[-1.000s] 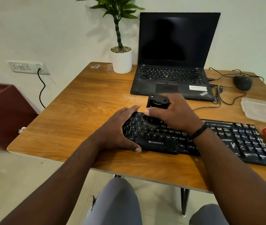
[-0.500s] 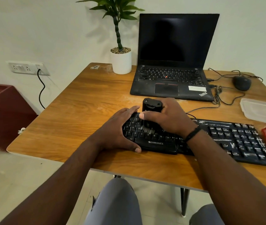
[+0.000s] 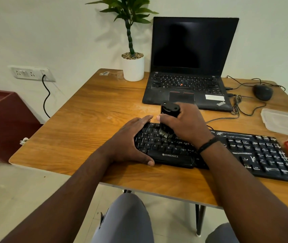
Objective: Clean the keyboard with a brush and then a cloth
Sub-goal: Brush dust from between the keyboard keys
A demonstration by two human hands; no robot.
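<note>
Black Zebronics keyboard [image 3: 209,151]: on wooden desk [image 3: 94,123], near edge. Right hand [image 3: 183,123]: fist closed around black brush [image 3: 168,118], bristles on upper-left key rows. Left hand [image 3: 131,141]: flat, fingers spread, pinning left end, grasping nothing. Advice: short light strokes along rows, toward dusty right section; keep brace firm. Cloth: not seen.

A wooden table [image 3: 90,109] on dark metal legs stands against a plain white wall [image 3: 52,32], beside a maroon cabinet [image 3: 8,120], a wall socket panel [image 3: 31,73] and pale floor tiles [image 3: 8,199].
</note>
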